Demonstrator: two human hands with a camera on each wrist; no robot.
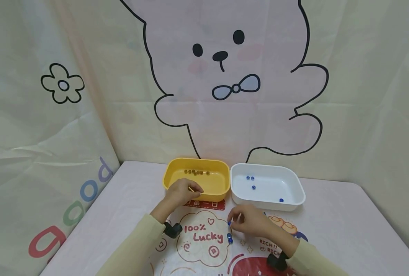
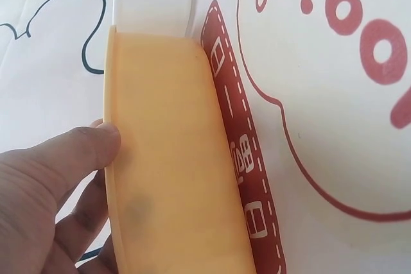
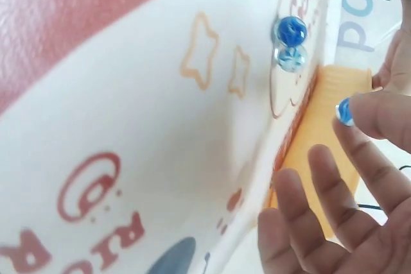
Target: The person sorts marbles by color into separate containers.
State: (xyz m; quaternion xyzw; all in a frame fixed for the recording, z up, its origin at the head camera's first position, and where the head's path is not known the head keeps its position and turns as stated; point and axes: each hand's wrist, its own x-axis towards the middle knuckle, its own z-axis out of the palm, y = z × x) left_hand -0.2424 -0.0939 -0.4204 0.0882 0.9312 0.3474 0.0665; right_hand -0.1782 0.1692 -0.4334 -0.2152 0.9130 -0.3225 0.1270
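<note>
At the front rim of the yellow tray is my left hand; in the left wrist view its thumb lies on the rim and its other fingers go behind the wall, partly hidden. My right hand pinches a blue glass marble between thumb and index finger, the other fingers spread, in front of the white tray. Just below it, two more blue marbles sit together on the printed tablecloth. Inside the yellow tray lie several small brownish marbles.
Several blue marbles lie scattered in the white tray, which stands right beside the yellow one. Both trays are near the back of the table, by a curtain printed with a bear. Dark wrist cameras are strapped to both wrists.
</note>
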